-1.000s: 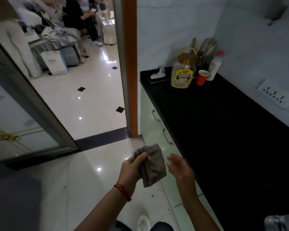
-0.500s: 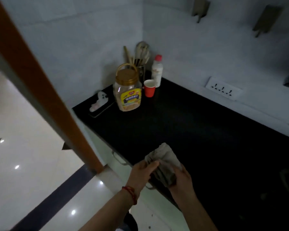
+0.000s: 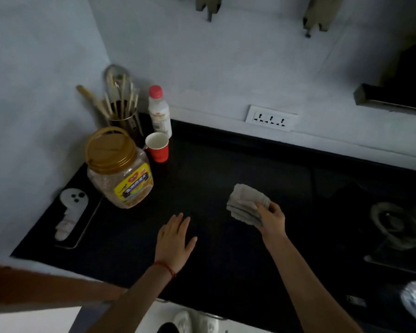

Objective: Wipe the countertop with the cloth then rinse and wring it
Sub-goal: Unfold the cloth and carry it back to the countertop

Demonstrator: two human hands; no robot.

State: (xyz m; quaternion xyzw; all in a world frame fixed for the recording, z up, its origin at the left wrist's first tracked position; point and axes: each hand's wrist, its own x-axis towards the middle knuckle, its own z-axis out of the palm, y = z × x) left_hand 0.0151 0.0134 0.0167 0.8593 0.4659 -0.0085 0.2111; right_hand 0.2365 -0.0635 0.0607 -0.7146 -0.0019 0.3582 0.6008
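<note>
The right hand has its grip clenched on a folded grey cloth, thumb on top and fingers underneath, holding it low over the middle of the black stone counter; whether the cloth touches the surface cannot be told. The left hand, with a red string bracelet at the wrist, has its grip released, fingers spread flat, palm down on or just above the counter, well apart from the cloth.

In the far left corner stands a clear plastic jar with a gold screw lid and yellow label. Just behind it are a red paper cup, a white bottle with a pink cap and a metal holder of chopsticks and utensils. A white ghost-shaped object lies on a flat tray near the left wall. A white socket strip sits on the back wall. At the right edge a gas burner is dimly visible.
</note>
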